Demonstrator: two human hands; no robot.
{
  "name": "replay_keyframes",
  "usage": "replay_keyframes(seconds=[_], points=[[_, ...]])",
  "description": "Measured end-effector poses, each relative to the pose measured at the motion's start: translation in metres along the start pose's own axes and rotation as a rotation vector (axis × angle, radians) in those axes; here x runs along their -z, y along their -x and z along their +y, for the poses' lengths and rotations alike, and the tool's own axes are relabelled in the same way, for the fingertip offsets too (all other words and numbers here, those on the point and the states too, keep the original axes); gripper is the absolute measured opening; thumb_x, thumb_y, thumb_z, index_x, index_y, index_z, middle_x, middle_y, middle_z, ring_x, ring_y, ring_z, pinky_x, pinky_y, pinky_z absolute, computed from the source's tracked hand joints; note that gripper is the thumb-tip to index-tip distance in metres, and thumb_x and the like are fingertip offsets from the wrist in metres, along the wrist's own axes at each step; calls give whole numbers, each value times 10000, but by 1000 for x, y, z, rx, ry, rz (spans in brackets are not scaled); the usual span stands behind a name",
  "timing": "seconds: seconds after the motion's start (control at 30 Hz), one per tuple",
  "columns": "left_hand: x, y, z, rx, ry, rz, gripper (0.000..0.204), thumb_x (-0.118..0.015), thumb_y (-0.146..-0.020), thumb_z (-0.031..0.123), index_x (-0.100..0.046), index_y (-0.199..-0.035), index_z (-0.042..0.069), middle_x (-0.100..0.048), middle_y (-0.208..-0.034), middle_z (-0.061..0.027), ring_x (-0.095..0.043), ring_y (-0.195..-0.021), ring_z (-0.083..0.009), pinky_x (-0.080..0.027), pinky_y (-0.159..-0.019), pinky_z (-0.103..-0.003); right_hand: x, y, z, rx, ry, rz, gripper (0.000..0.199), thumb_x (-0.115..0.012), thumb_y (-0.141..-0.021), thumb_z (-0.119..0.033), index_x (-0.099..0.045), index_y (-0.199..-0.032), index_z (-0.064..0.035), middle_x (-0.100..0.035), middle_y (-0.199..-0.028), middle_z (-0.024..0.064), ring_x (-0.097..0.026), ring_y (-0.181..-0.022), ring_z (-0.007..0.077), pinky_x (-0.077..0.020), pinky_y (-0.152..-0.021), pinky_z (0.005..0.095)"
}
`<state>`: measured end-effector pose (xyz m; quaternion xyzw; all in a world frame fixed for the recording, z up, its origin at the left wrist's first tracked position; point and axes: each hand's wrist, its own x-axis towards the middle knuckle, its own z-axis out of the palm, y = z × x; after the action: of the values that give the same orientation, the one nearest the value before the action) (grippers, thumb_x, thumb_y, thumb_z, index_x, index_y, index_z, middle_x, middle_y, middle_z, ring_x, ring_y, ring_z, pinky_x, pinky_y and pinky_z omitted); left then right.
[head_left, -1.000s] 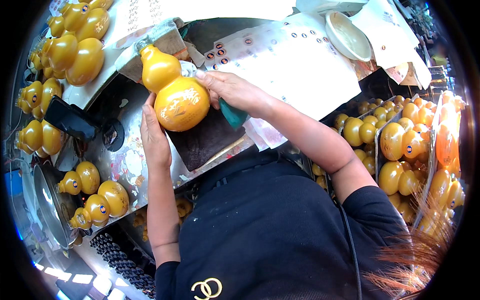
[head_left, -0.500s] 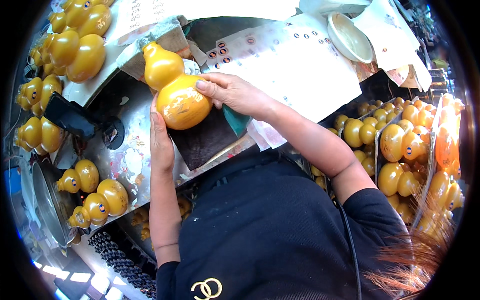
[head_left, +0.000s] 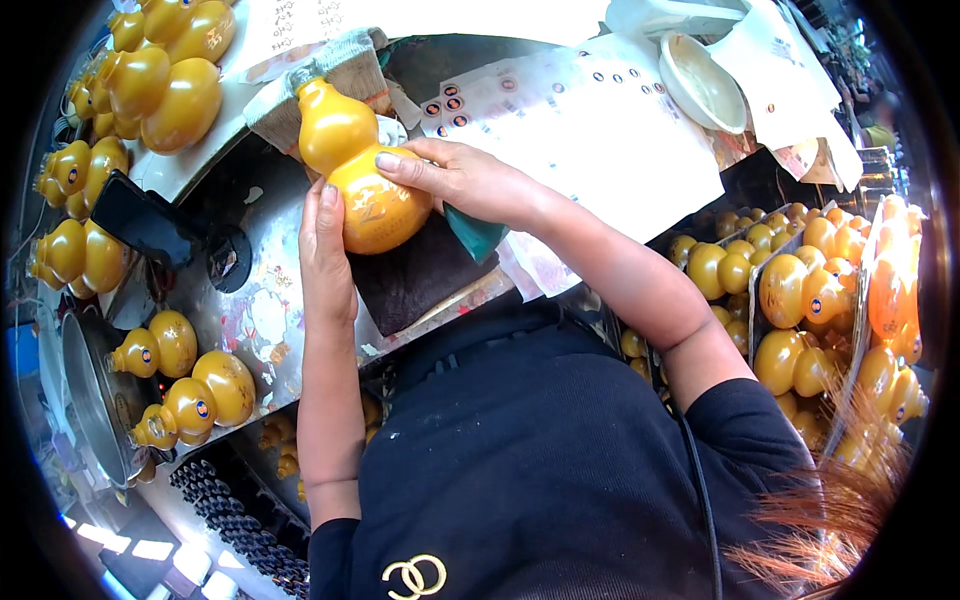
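In the head view, both hands are on one glossy yellow gourd [head_left: 362, 170] at the upper centre of the frame. It lies tilted over a dark cloth [head_left: 415, 278] on the counter [head_left: 255, 300], with its neck pointing to the upper left. The left hand [head_left: 328, 255] lies flat along the left side of the gourd, fingers stretched out and pressed on it, not curled round. The right hand [head_left: 462, 180] comes from the right; its fingers [head_left: 400, 160] are half closed over the waist of the gourd, and a teal thing [head_left: 475, 232] shows under the palm, but I cannot tell if the hand grips it.

Compared with one second ago, the right fingers have moved from the belly of the gourd up to its waist, and the left hand has slid higher along its side. The gourd itself has hardly shifted. I judge that the work is a pressing or smoothing over the surface of the gourd, now on a higher part.

A white sheet [head_left: 590, 140] lies at the upper centre right, with small round stickers on it, orange and blue, set in loose rows. A white bowl [head_left: 700, 85] stands at the upper right. Two gourds at the lower left [head_left: 205, 395] carry the same kind of round sticker. More gourds are piled at the upper left [head_left: 175, 85] and in trays at the right [head_left: 800, 290]. A black flat device [head_left: 145, 222] lies at the left.
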<state>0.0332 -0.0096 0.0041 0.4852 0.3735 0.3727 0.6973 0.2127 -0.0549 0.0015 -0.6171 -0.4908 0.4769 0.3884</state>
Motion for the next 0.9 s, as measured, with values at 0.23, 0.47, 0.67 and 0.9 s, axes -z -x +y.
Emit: replay_keyframes(seconds=[0.23, 0.47, 0.67, 0.9], points=[[2, 1, -3, -5, 27, 10, 452, -445, -996, 404, -513, -1260, 43, -556, -1239, -77, -516, -1164, -157, -362, -1035, -335, 1, 2, -2, -18, -71, -16, 679, -497, -894, -622, -577, -1158, -2, -542, -807, 33, -491, -695, 102, -417, -645, 223], [9, -1, -4, 28, 10, -15, 518, -387, -1009, 442, -493, -1300, 27, -547, -1273, -92, -504, -1195, -172, -346, -1051, -342, 7, 4, -8, -81, -189, -79, 621, -512, -881, -626, -602, -1082, -45, -538, -742, 8, -489, -628, 96, -406, -620, 225], [18, -4, -4, -150, -117, 55, 548, -330, -1024, 424, -407, -1383, 16, -458, -1374, -122, -400, -1307, -209, -274, -1111, -350, 27, 30, -8, -119, -1138, 26, 370, -579, -910, -394, -581, -1117, -88, -597, -898, 39, -591, -845, 122, -494, -757, 277], [-3, -3, -6, -174, -237, 77, 622, -355, -1008, 452, -278, -1438, 9, -415, -1383, -146, -418, -1283, -231, -303, -1085, -345, -6, 44, -44, 299, 206, 195, 361, -621, -908, -268, -489, -1163, -51, -579, -1011, 138, -601, -947, 232, -487, -819, 346]])
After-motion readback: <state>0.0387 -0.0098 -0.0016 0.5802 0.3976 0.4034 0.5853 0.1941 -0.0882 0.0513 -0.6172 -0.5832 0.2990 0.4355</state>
